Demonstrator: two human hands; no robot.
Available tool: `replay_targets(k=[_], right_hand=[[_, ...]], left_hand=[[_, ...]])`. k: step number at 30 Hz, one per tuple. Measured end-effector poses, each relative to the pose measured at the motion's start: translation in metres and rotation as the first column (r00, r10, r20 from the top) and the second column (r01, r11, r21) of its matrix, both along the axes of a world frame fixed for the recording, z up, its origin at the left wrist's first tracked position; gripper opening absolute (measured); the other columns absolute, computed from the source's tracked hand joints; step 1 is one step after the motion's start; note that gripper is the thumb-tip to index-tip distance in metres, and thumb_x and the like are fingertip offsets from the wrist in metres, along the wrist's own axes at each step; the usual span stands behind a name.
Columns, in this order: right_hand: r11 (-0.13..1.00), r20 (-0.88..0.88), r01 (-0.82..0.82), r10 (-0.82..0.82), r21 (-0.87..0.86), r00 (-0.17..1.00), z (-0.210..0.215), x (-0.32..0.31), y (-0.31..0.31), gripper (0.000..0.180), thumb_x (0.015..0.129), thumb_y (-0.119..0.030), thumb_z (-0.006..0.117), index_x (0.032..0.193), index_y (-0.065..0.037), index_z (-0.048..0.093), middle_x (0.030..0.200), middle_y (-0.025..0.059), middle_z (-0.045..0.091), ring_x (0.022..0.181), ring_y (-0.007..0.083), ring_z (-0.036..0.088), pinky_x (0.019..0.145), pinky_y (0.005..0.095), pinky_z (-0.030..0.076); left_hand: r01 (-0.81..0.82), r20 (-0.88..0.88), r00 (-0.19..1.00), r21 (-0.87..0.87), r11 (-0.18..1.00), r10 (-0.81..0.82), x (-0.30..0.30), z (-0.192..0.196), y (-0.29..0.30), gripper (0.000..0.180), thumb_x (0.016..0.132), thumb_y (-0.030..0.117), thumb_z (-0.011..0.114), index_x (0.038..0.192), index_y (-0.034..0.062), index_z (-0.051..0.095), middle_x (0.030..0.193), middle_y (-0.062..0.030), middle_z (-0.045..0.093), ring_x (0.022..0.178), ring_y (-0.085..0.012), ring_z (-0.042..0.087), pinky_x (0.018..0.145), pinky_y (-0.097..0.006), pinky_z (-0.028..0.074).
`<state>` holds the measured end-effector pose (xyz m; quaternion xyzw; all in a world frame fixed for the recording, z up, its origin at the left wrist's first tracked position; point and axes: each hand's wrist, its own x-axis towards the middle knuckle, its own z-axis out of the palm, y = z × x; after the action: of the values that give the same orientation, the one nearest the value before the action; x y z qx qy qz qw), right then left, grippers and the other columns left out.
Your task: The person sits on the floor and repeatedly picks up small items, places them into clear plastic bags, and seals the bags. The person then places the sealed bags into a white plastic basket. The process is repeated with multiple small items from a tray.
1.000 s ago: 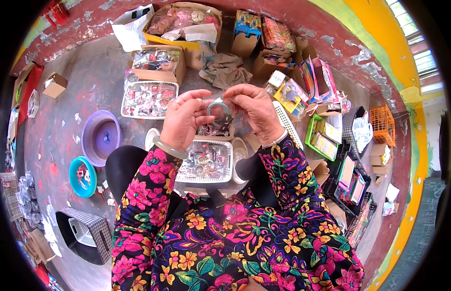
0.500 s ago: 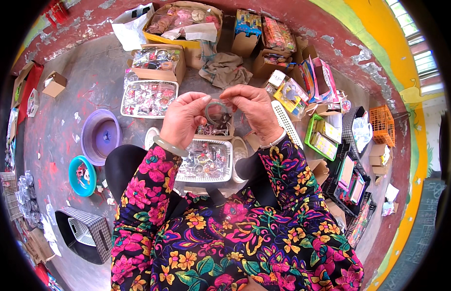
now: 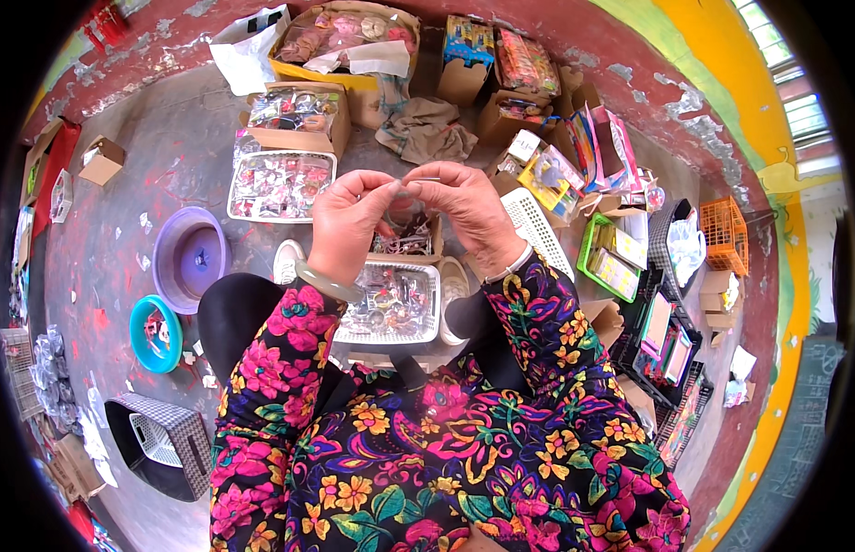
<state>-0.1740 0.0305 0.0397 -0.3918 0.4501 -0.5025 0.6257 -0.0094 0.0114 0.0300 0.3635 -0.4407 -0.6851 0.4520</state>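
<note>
My left hand [image 3: 346, 219] and my right hand [image 3: 468, 213] are raised in front of me, their fingertips pinched together and almost meeting. Between them hangs a thin, see-through thing [image 3: 407, 213] with a rounded outline; it is too faint to name. Just below the hands is a small cardboard box [image 3: 438, 241] of small dark and reddish pieces. Closer to me, between my feet, a white plastic basket [image 3: 437, 308] holds many small clear packets. A pale bangle [image 3: 328, 282] circles my left wrist.
Beyond my left hand sits another white basket [image 3: 231, 198] of packets, before an open carton [image 3: 334, 124]. A purple basin [image 3: 173, 241] and a turquoise basin [image 3: 176, 354] stand left. On the right are a green basket [image 3: 586, 262], black crates [image 3: 641, 322] and an orange crate [image 3: 727, 241].
My fingertips have come closer together, the right hand shifting left. The round outline between my hands, clear before, is now fainter and partly hidden.
</note>
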Motion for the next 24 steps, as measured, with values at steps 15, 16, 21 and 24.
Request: replay_targets(k=[15, 16, 21, 24], right_hand=[[0.99, -0.04, 0.115, -0.118, -0.077, 0.992, 0.005, -0.011, 0.005, 0.011, 0.076, -0.004, 0.066, 0.085, 0.001, 0.066, 0.078, 0.0043, 0.064, 0.073, 0.0084, 0.057, 0.069, 0.02, 0.043], [0.99, -0.035, 0.119, -0.122, -0.075, 0.992, 0.004, -0.012, 0.005, 0.011, 0.076, -0.004, 0.066, 0.085, 0.001, 0.066, 0.078, 0.0042, 0.064, 0.073, 0.0082, 0.057, 0.069, 0.0199, 0.043], [0.986, -0.038, 0.144, -0.147, -0.083, 0.988, 0.007, -0.014, 0.007, 0.009, 0.076, -0.003, 0.066, 0.083, 0.002, 0.066, 0.078, 0.0032, 0.064, 0.072, 0.0078, 0.056, 0.068, 0.0198, 0.043], [0.978, -0.178, 0.105, -0.137, -0.178, 0.975, 0.005, -0.017, 0.006, 0.006, 0.075, -0.003, 0.066, 0.079, 0.001, 0.066, 0.077, 0.0019, 0.061, 0.071, 0.0076, 0.054, 0.064, 0.0209, 0.042]], left_hand=[[0.041, -0.078, 0.996, 0.053, 0.998, -0.037, 0.007, 0.0, -0.003, 0.016, 0.087, 0.013, 0.056, 0.098, 0.0012, 0.057, 0.088, -0.0087, 0.065, 0.072, -0.0111, 0.063, 0.047, -0.017, 0.045], [0.048, -0.104, 0.994, 0.082, 0.995, -0.04, 0.007, 0.004, -0.002, 0.018, 0.087, 0.013, 0.056, 0.1, 0.0015, 0.057, 0.089, -0.009, 0.065, 0.074, -0.0111, 0.063, 0.048, -0.017, 0.045], [0.098, -0.078, 0.992, 0.014, 0.995, -0.097, 0.013, 0.004, -0.008, 0.027, 0.086, 0.016, 0.057, 0.11, 0.0041, 0.054, 0.104, -0.0077, 0.062, 0.096, -0.0117, 0.058, 0.061, -0.02, 0.046], [0.063, 0.19, 0.982, -0.284, 0.957, -0.009, 0.008, 0.006, -0.009, 0.027, 0.082, 0.014, 0.062, 0.107, 0.006, 0.058, 0.111, -0.0061, 0.059, 0.108, -0.0153, 0.052, 0.076, -0.025, 0.045]])
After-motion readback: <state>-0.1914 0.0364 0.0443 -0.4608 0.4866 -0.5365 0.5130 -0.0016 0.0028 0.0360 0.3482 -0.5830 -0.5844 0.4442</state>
